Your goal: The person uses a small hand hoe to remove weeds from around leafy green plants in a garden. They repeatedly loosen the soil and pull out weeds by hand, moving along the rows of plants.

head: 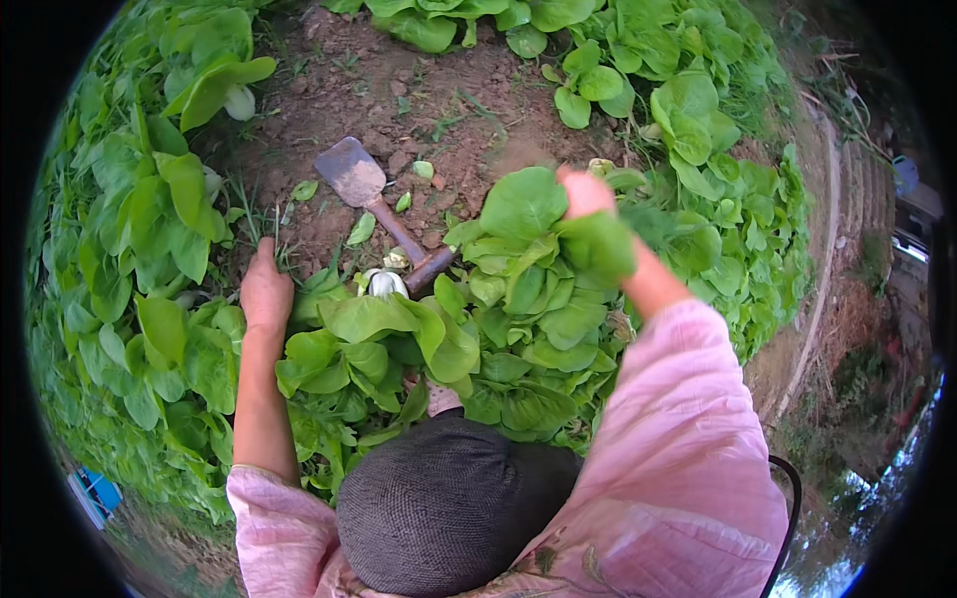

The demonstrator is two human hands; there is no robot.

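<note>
My left hand [267,293] reaches down among grass blades [253,205] at the left edge of the bare soil. Its fingertips are hidden, so I cannot tell whether they grip the grass. My right hand [587,196] is motion-blurred above broad-leaved greens [523,202], which look like bok choy. One leaf [598,245] crosses in front of its wrist, and its grip is unclear. Between my hands lies a small hoe [351,173] with a worn metal blade and a short wooden handle [435,269]. A cut green with a white base [386,284] lies by the handle.
Brown soil [463,90] with loose leaves and small weeds stretches ahead. Dense leafy greens [149,299] stand on the left, and more [718,202] grow on the right. My dark-trousered knee [426,501] is close in front. A dirt path [811,321] runs along the far right.
</note>
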